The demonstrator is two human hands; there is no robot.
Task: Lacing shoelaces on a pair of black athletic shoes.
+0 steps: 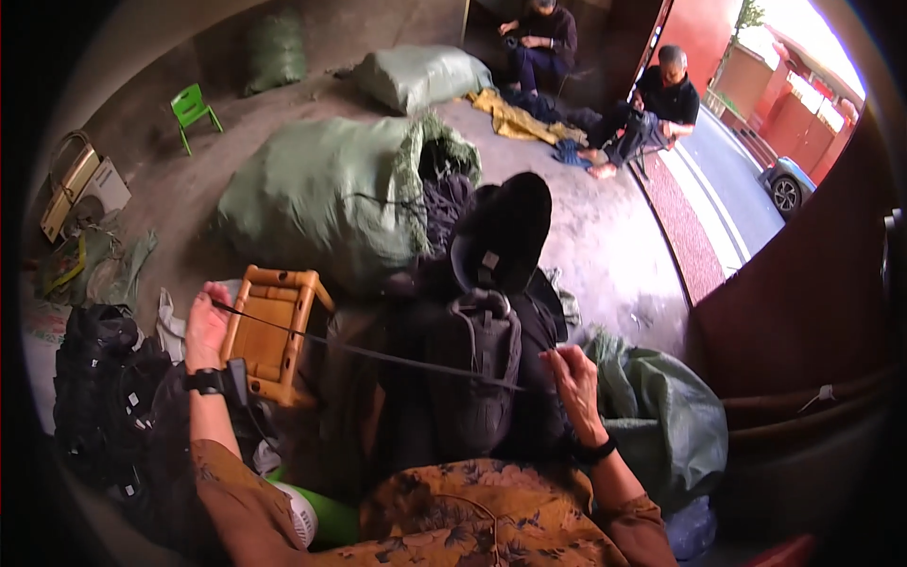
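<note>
A thin black strap (378,354) is stretched across in front of me above my lap. My left hand (208,328), beside a bamboo stool (267,333), is closed on one end of it. The fingers of my right hand (574,389) pinch it toward the other end. Under the strap, on my lap, lies a dark, ribbed fabric piece (482,364) with a rounded top; its exact kind I cannot tell. Just beyond it rises a black cap (505,231) with a small white tag inside. Where the strap's right end goes is hard to see against the dark cloth.
A large green woven sack (326,198) spills dark fabric ahead. Black goods (104,397) are heaped at my left, and a green sheet (657,411) lies at my right. Two seated people (671,104) handle cloth farther off. A green chair (193,111) stands far left.
</note>
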